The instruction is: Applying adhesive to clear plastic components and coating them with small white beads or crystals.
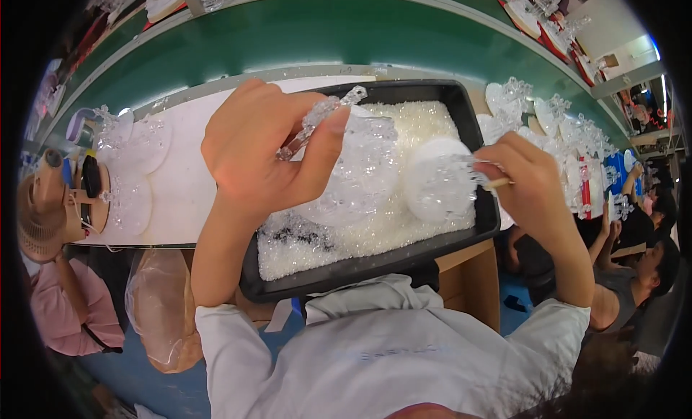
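A black tray (492, 203) filled with small clear granules (288, 264) lies on the white table in front of me. My left hand (259, 156) is closed over its left side, pinching the top of a clear plastic ornament (317, 127). Below those fingers a large round whitish piece with clear parts (353, 177) rests on the granules. At the tray's right side, my right hand (530, 177) grips a clear plastic figure (458, 184) on a white round disc (425, 170). A thin pale stick (497, 182) also shows between its fingers.
Similar clear pieces on white discs stand on the table at left (133, 203) and right (504, 98). A fan (43, 210) is at far left. An open cardboard box (468, 275) sits below the tray, a plastic-wrapped bundle (166, 311) at lower left. Other people work at both sides.
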A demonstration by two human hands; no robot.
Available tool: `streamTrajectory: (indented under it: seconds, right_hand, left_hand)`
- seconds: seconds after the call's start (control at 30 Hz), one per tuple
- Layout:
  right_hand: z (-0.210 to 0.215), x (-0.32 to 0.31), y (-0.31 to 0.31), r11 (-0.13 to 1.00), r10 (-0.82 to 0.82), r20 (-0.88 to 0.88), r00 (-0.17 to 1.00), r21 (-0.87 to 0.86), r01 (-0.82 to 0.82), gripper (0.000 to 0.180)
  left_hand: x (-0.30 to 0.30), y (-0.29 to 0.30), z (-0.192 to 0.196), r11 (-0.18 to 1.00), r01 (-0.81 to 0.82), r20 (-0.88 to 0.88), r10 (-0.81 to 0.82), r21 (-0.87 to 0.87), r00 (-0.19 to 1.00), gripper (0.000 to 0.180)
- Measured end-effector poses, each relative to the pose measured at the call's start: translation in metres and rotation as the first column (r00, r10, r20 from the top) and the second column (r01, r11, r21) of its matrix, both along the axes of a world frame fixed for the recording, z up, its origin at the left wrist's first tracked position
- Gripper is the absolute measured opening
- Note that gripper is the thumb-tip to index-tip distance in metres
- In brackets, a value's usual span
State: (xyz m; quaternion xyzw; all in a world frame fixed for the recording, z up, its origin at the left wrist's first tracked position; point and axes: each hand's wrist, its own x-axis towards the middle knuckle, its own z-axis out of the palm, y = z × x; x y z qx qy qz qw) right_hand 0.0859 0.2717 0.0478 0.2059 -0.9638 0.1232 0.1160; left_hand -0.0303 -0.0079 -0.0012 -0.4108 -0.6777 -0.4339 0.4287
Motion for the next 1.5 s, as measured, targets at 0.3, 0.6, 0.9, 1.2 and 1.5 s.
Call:
streamTrajectory:
  seconds: [0.3, 0.6, 0.9, 1.2, 1.5]
  right_hand:
    - [-0.016, 0.045, -0.028, 0.859, -0.213, -0.16, 0.964, -0.501, 0.106, 0.036]
    - [-0.091, 0.038, -0.075, 0.142, 0.015, -0.286, 0.958, -0.948, -0.285, 0.037]
    - [-0.095, 0.026, -0.072, 0.263, 0.183, -0.174, 0.968, -0.94, -0.218, 0.018]
    - [-0.097, 0.025, -0.068, 0.262, 0.13, -0.169, 0.977, -0.944, -0.198, 0.009]
    - [-0.093, 0.023, -0.076, 0.354, 0.097, -0.102, 0.99, -0.926, -0.13, 0.008]
  left_hand:
    - [0.009, -0.002, -0.007, 0.996, 0.093, -0.036, -0.093, -0.014, 0.995, 0.011]
    - [0.001, -0.001, 0.002, 0.983, 0.152, -0.14, -0.166, -0.103, 0.976, 0.014]
    - [0.012, -0.01, 0.005, 0.933, 0.173, 0.02, -0.176, -0.317, 0.984, 0.023]
    - [0.018, -0.012, 0.022, 0.822, 0.256, 0.158, -0.203, -0.508, 0.966, 0.028]
    - [0.02, -0.011, 0.021, 0.824, 0.255, 0.164, -0.198, -0.507, 0.966, 0.027]
